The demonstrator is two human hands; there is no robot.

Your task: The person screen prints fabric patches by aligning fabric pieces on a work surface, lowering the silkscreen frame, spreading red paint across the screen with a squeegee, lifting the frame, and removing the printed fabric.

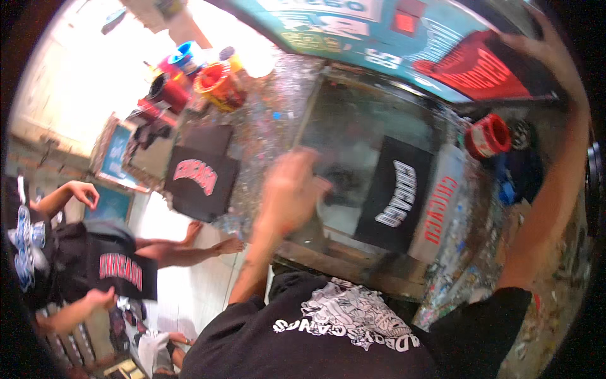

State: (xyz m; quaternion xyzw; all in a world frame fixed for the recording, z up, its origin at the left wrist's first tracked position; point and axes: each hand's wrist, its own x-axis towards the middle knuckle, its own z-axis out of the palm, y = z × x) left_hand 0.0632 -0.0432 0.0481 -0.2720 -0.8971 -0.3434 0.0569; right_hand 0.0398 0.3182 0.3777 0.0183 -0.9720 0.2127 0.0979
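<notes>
My left hand (291, 183) is motion-blurred over the glass platen (328, 126), left of a black fabric piece (394, 234) with white lettering; what it holds, if anything, is unclear. My right hand (527, 47) grips the upper right frame of a raised teal printing screen (379, 31), whose red and black patch faces down toward the platen. A pale strip (423, 249) with red lettering lies beside the black piece. Black pieces (205, 202) with red-and-white lettering rest on the paint-spattered table (265, 101) to the left.
Ink tubs (218, 88) cluster at upper left, and a red tub (486, 139) sits at right. At left, another person (50, 240) holds a black printed piece (126, 290). Screens (113, 151) lean beside the table. Another person's legs (164, 354) show at bottom left.
</notes>
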